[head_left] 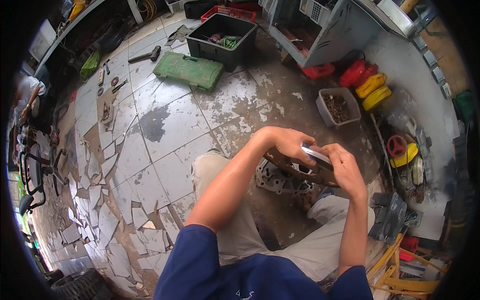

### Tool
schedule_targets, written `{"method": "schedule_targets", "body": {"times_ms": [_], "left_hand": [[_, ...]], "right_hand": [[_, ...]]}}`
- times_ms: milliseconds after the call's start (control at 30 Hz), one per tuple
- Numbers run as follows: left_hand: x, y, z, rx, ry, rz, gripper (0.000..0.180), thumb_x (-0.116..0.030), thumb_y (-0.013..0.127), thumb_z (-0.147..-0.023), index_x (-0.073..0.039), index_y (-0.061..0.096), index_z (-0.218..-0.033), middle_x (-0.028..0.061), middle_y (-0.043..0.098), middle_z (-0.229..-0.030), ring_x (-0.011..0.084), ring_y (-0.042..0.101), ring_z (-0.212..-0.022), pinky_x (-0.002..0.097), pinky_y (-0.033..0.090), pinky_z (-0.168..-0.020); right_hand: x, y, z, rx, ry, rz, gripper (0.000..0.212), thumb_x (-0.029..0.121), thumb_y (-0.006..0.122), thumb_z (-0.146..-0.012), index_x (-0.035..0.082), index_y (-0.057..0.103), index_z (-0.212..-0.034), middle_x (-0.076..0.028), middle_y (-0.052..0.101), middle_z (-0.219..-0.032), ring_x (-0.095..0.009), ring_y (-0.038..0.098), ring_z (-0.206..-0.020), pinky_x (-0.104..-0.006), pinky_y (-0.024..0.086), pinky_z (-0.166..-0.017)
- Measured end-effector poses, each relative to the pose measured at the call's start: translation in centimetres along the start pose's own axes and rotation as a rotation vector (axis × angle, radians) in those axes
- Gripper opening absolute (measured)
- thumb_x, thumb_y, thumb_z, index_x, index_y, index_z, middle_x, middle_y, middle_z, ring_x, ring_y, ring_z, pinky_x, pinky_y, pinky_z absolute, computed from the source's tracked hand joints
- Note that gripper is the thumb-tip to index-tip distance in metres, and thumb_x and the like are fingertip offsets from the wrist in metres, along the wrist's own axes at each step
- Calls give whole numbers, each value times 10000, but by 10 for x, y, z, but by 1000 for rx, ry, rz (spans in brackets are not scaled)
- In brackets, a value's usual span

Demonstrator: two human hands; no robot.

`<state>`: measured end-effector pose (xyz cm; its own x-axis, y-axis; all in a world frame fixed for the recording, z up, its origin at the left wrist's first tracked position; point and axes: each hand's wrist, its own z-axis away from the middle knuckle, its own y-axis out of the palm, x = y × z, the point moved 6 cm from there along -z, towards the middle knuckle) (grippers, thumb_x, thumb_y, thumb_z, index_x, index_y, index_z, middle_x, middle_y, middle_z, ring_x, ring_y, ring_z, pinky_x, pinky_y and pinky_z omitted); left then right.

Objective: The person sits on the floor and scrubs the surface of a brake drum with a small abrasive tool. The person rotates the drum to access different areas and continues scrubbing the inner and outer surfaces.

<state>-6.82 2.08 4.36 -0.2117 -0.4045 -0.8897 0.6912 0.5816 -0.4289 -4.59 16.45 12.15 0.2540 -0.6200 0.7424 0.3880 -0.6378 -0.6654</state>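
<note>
My left hand [294, 145] and my right hand [345, 169] are closed on a small shiny metal piece [319, 155] with a rounded edge; its exact kind I cannot make out. Just below my hands is a dark brown round plate [278, 159] with a hole in it, partly covered by them. Under the plate a grey cast metal housing [269, 181] with bolt holes shows on the floor between my legs. Whether my fingers also touch the plate is hidden.
Ahead lie a green tool case [189, 71], a black crate [222, 50] with items and a hammer [145, 55]. A tub of small metal parts [339, 106] stands front right, near red and yellow containers [374, 86]. Broken tiles [106, 220] cover the left floor.
</note>
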Motion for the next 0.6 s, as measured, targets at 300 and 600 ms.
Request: {"method": "schedule_targets", "body": {"times_ms": [300,600], "left_hand": [[0,3,2,25,-7,-3,580,-488,743,-814,-43,604,-1158,115,675,-976,208,620,-919,349,469,-777],[0,4,1,19,-1,58,555,-467,744,-817,-51,612,-1160,105,679,-996,203,618,-928,340,468,-807]], "right_hand": [[9,-9,4,-39,0,145,356,227,503,-1029,-94,611,-917,-188,624,-846,-287,581,-743,-366,450,-714],[23,-12,8,-125,-148,214,354,225,499,-1026,-87,641,-935,-207,643,-870,-328,601,-790,-379,463,-757]]}}
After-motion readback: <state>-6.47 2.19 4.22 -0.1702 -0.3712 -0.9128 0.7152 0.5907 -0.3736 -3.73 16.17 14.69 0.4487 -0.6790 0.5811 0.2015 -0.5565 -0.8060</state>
